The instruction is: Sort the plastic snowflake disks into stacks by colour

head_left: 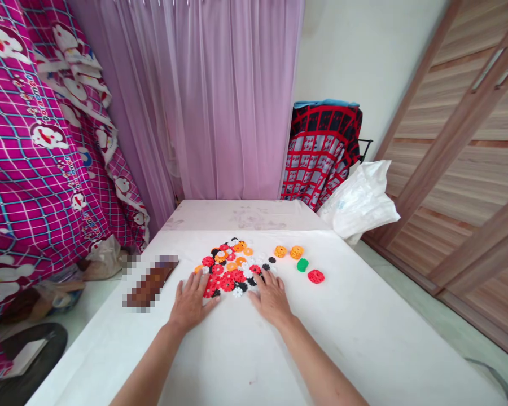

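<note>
A loose pile of flat, notched plastic discs [227, 280] in red, orange, black and white lies spread on the white tabletop. My left hand [190, 304] rests flat at the pile's left edge, fingers stretched out, its fingertips by the red and orange discs. On the right edge, my right hand [271, 298] lies with spread fingers touching or nearly touching a few black and red discs. Neither hand grips anything. To the right sit an orange ball-like piece [280, 251], a second orange piece [297, 252], a green piece [302, 264] and a red piece [316, 276].
A pixelated brown object [150, 285] lies on the table's left side. The white table [254, 355] reaches back to a purple curtain [237, 101]. A white plastic bag [359, 200] stands beyond the right back corner. Wooden wardrobe doors [461, 169] are at right.
</note>
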`<state>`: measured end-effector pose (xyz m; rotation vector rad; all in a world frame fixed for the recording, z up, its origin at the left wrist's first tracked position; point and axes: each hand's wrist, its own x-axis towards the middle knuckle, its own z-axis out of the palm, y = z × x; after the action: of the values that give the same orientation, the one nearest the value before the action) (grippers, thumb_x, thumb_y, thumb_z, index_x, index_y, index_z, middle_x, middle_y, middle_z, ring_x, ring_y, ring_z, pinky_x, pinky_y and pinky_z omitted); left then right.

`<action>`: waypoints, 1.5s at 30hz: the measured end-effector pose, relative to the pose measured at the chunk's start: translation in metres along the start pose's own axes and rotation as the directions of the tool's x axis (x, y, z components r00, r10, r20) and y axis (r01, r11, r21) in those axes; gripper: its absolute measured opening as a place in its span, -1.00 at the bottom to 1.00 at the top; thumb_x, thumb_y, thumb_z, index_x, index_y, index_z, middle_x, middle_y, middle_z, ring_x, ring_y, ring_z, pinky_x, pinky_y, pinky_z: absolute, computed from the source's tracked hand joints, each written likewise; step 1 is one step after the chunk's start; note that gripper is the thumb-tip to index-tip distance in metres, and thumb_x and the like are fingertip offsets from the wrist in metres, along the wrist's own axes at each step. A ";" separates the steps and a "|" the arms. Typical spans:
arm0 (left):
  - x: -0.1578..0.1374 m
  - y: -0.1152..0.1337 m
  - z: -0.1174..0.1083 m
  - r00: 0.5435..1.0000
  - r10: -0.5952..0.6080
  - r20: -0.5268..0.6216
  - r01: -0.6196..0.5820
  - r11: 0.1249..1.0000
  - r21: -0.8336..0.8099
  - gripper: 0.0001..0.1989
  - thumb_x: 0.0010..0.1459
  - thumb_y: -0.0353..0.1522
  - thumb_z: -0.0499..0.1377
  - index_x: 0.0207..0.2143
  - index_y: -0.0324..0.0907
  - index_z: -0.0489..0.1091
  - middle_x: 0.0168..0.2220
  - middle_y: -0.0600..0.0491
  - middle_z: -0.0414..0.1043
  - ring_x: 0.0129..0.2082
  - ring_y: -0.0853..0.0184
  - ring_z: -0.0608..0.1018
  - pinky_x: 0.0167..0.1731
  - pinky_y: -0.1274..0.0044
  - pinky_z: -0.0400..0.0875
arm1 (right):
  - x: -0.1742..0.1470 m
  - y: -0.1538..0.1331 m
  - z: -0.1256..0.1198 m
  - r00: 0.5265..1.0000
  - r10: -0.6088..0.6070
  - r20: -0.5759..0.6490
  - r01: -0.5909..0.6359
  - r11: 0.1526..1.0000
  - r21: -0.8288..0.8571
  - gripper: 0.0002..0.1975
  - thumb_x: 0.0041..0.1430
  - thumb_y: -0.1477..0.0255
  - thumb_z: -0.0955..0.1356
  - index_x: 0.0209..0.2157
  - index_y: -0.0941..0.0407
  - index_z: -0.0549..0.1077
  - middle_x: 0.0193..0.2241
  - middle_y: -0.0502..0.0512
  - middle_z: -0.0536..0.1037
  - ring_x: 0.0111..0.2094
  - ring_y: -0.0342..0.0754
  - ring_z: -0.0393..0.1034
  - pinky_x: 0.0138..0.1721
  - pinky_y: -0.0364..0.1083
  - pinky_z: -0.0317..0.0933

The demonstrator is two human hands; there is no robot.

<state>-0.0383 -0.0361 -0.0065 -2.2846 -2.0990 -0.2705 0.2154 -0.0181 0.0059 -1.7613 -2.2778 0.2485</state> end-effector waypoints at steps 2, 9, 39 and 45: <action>0.003 0.011 -0.002 1.000 0.015 0.023 -0.015 1.000 0.003 -0.17 0.14 0.15 -0.04 0.33 -0.07 0.03 0.38 -0.13 -0.06 0.36 -0.06 0.02 0.23 -0.02 -0.06 | 0.008 -0.005 0.002 0.999 -0.023 0.024 0.023 1.000 0.006 -0.41 0.29 0.16 0.20 0.29 0.07 0.18 0.34 0.26 0.07 0.34 0.20 -0.09 0.28 0.24 -0.23; 0.020 0.053 -0.008 0.988 0.098 0.117 -0.092 0.994 -0.064 -0.27 0.18 0.09 -0.03 0.31 -0.02 0.09 0.40 -0.14 -0.14 0.37 -0.09 -0.02 0.20 -0.14 -0.18 | 0.044 -0.012 0.018 0.981 -0.180 -0.079 0.189 0.974 0.128 -0.50 0.31 0.30 0.16 0.24 0.07 0.26 0.26 0.20 0.27 0.29 0.06 0.07 0.28 0.18 -0.11; 0.032 0.017 0.033 0.988 -0.072 -0.136 0.058 0.993 -0.105 -0.22 0.20 0.06 -0.04 0.32 -0.23 0.06 0.33 -0.21 0.08 0.34 0.00 0.12 0.27 0.06 -0.06 | 0.174 -0.012 0.016 0.996 0.090 0.012 -0.091 0.977 0.194 -0.51 0.35 0.28 0.11 0.23 0.03 0.28 0.27 0.22 0.23 0.30 0.13 0.03 0.25 0.28 -0.11; 0.037 0.015 0.030 0.994 0.068 -0.082 -0.075 0.994 -0.080 -0.16 0.18 0.05 -0.01 0.37 -0.18 -0.10 0.36 -0.17 0.00 0.35 0.05 0.09 0.27 0.10 -0.05 | 0.171 -0.040 0.017 0.958 -0.241 0.158 0.202 0.952 0.228 -0.60 0.32 0.27 0.16 0.13 -0.15 0.39 0.27 -0.01 0.26 0.31 0.02 -0.01 0.28 0.28 -0.28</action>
<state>-0.0179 0.0030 -0.0290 -2.3467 -1.9999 -0.4462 0.1325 0.1371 0.0166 -1.4152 -2.4479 0.6063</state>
